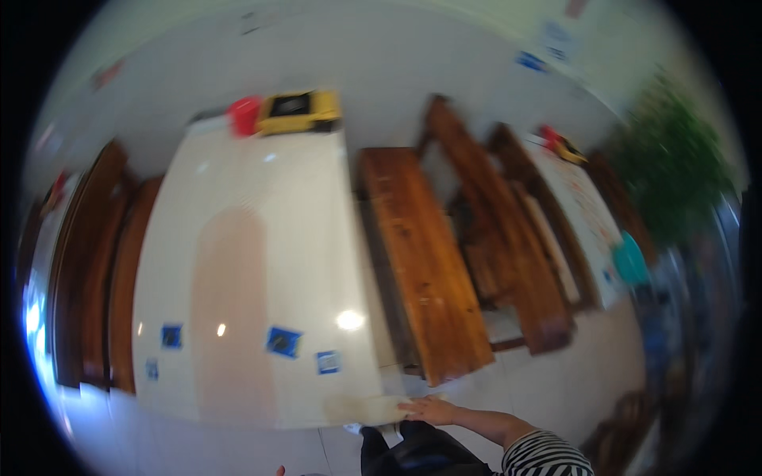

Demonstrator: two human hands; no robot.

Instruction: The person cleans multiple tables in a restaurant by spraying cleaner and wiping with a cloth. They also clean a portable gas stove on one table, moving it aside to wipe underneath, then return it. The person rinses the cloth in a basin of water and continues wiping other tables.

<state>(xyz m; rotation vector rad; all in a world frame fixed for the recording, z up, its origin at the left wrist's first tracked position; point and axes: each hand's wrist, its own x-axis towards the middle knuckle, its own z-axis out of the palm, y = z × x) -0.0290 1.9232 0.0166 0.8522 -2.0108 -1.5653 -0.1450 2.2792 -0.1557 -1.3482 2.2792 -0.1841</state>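
Note:
My right hand (430,410) is at the near right corner of a long white table (303,238), fingers on a pale, blurred cloth (369,409). The cloth lies along the table's near edge and seems held under the fingers. Of my left hand (280,470) only a fingertip shows at the bottom rim, below the table; the rest is out of view. Blue square stickers, such as this larger one (284,342), are on the near half of the tabletop. Light reflects off its glossy surface.
A red container (244,116) and a yellow-and-black box (299,112) stand at the table's far end. Wooden benches flank it, one (425,262) on the right and one (134,285) on the left. Farther right are another table (580,202), a teal basin (630,260) and a green plant (675,160).

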